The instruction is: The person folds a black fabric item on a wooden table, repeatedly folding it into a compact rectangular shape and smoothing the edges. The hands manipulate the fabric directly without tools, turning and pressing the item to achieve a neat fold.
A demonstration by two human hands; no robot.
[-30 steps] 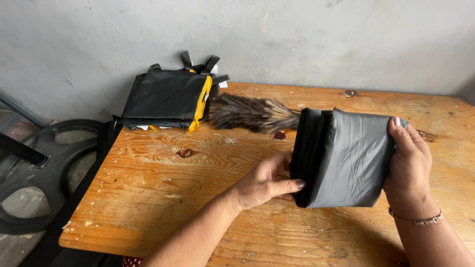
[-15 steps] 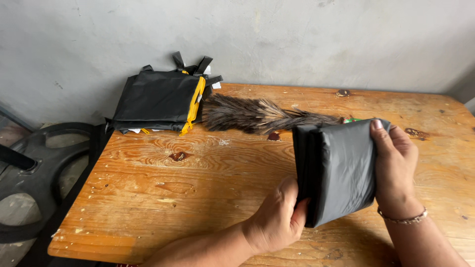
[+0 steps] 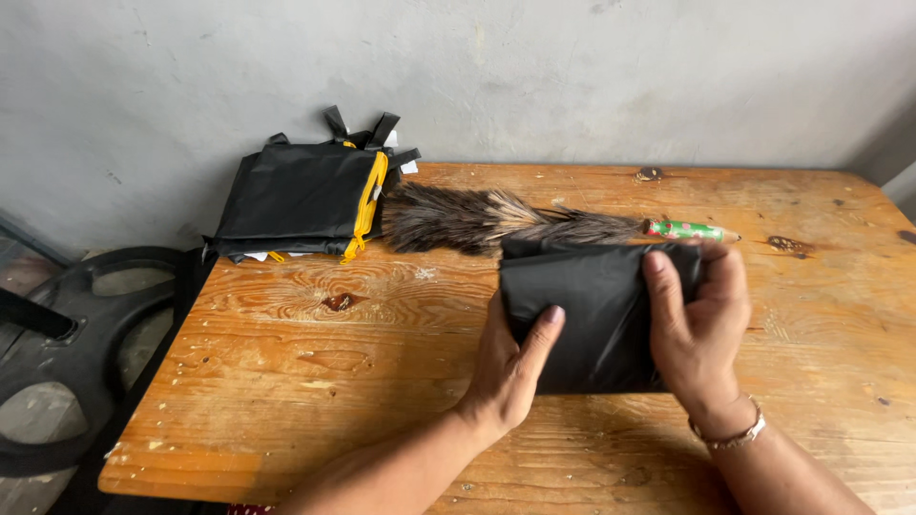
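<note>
head view: we've turned the folded black plastic bag [image 3: 596, 310] flat, over the wooden table [image 3: 286, 381]. left hand [image 3: 510, 367] & right hand [image 3: 701, 329] both clamped on its ends, feather duster [image 3: 496, 221] behind.

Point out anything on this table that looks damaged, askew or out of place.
The wooden table is worn: dark knots and stains mark its top. The black bag with yellow trim overhangs the far left corner. The feather duster lies behind the folded black cloth held by the left hand and right hand. Nothing spilled.
</note>
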